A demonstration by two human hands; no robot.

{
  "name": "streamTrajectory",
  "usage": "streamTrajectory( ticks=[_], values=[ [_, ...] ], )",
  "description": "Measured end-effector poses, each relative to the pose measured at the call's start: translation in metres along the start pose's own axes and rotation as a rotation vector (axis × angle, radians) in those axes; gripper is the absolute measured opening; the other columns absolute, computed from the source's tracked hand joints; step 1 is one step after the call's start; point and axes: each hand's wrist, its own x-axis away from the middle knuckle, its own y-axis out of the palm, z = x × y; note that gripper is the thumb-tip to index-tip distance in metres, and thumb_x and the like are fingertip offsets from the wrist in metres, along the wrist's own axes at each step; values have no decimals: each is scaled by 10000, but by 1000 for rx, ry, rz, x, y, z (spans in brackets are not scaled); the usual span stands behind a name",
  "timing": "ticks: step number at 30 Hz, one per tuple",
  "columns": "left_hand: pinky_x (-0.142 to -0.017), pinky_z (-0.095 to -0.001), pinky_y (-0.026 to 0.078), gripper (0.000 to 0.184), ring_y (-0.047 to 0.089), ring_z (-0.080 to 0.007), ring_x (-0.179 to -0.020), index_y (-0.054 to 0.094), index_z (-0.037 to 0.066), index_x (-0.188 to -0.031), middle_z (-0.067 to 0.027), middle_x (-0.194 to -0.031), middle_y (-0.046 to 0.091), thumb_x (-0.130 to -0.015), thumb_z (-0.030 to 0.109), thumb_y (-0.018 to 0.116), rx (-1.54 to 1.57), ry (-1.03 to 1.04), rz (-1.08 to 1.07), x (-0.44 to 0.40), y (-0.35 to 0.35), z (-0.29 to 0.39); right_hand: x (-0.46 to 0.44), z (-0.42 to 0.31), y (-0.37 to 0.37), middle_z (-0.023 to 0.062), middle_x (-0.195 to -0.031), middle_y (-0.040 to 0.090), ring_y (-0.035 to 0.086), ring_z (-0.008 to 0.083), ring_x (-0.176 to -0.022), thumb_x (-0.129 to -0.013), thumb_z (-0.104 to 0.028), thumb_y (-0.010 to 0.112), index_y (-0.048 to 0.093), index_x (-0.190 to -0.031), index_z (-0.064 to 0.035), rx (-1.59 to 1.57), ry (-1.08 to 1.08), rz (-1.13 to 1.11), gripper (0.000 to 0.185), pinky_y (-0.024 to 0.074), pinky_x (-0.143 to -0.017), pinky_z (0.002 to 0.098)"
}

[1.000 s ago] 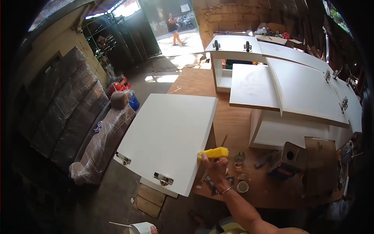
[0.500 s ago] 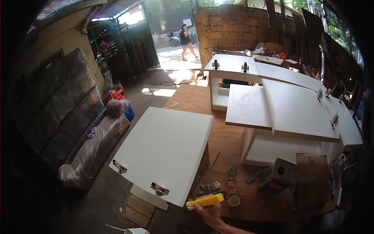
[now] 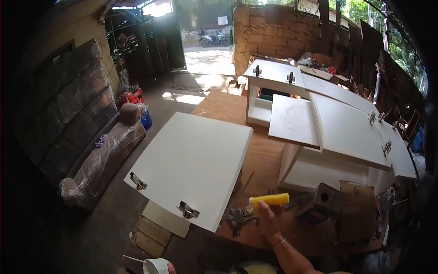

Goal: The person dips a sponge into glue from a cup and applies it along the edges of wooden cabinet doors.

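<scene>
My right hand [image 3: 270,222], with a thin bracelet at the wrist, is closed around a yellow block-shaped piece [image 3: 272,199] with a pale end; it may be a sponge. It is raised over the plywood, to the right of a white panel [image 3: 191,164] fitted with two metal hinges [image 3: 187,210]. At the bottom edge, fingertips of my left hand [image 3: 171,268] grip a white cup [image 3: 156,266]. A thin stick [image 3: 133,259] sticks out of the cup. Most of the left hand is out of frame.
White cabinet panels with hinges [image 3: 351,123] lie over white cabinet boxes at the right. A cardboard box [image 3: 356,210] and crumpled cloth [image 3: 239,217] are on the plywood [image 3: 260,160]. A plastic-wrapped sofa [image 3: 105,150] stands left. A motorcycle [image 3: 213,39] is outside the doorway.
My right hand has moved up and to the right with the yellow piece. The white cup has come further into view. The person in the doorway is gone from sight.
</scene>
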Motion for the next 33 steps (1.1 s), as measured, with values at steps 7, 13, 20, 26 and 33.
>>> streamTrajectory(
  ticks=[7,13,20,26,33],
  values=[
    [-851,-341,477,598,576,-254,-1036,387,-59,-1362,-175,-1247,539,-852,112,648,-6,-5,-5,6,-10,-5,-83,29,-4,-7,-807,586,519,80,-702,-848,-216,695,620,-909,-22,157,-166,121,216,398,-624,253],
    [-841,-338,480,601,578,-252,-1026,387,-58,-1362,-173,-1240,542,-850,114,650,-21,2,0,13,-21,-7,-129,49,22,-3,-820,588,527,85,-722,-851,-218,706,614,-919,-27,93,-279,143,223,418,-659,256],
    [-829,-335,483,604,581,-249,-1015,387,-58,-1363,-172,-1233,545,-849,117,652,-29,4,6,15,-26,-4,-113,58,36,21,-788,631,562,101,-704,-847,-231,714,651,-921,0,156,-235,99,251,452,-681,259],
    [-819,-331,485,607,583,-247,-1005,386,-57,-1363,-170,-1226,548,-848,120,654,-22,-4,8,18,-29,-5,-74,51,39,66,-825,673,615,118,-731,-843,-225,717,651,-940,21,264,-143,36,272,489,-676,268],
    [-807,-328,488,610,586,-244,-994,386,-56,-1363,-168,-1218,552,-846,123,656,-17,-15,15,24,-36,-8,-5,52,32,75,-883,668,634,134,-776,-819,-189,751,626,-982,13,209,-96,-196,289,511,-713,279]
  ],
)
